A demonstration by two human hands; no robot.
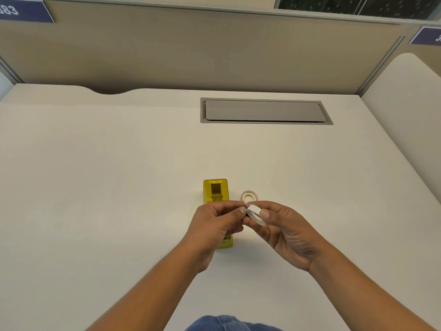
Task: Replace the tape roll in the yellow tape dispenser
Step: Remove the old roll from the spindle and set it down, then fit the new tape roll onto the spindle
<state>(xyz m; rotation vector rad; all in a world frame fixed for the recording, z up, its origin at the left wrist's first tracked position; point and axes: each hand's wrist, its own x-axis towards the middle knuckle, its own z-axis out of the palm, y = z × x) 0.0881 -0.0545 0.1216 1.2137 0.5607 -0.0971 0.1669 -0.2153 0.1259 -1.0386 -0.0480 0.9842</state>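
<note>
Both hands are raised above the desk surface [107, 187] and meet over the near end of the yellow tape dispenser [216, 191]. The right hand [284, 231] is clamped on a white tape roll [254, 214], with the thumb on the upper side of the ring and the other fingers beneath it; the roll is tilted, its open center facing up and toward the left hand. The left hand [214, 223] has its fingers curled inward, and its thumb and forefinger are pinched at the edge of the same roll, touching it at the upper left of the ring. Whether a loose tape end lies between those fingertips cannot be determined. The dispenser stands on the desk directly beyond and beneath the left hand, its long axis running away from the person. Its roll cavity, visible just beyond the left-hand knuckles, is open and holds no roll; the near portion of the body is hidden by the left hand, and only a yellow corner shows below the wrist. A second tape roll [249, 195] lies flat on the desk just beyond the fingertips of the two hands and just to the right of the dispenser, apart from it. Well beyond the hands, a grey cable hatch [262, 111] is set flush in the desk, with a beige partition panel [191, 48] behind it.
</note>
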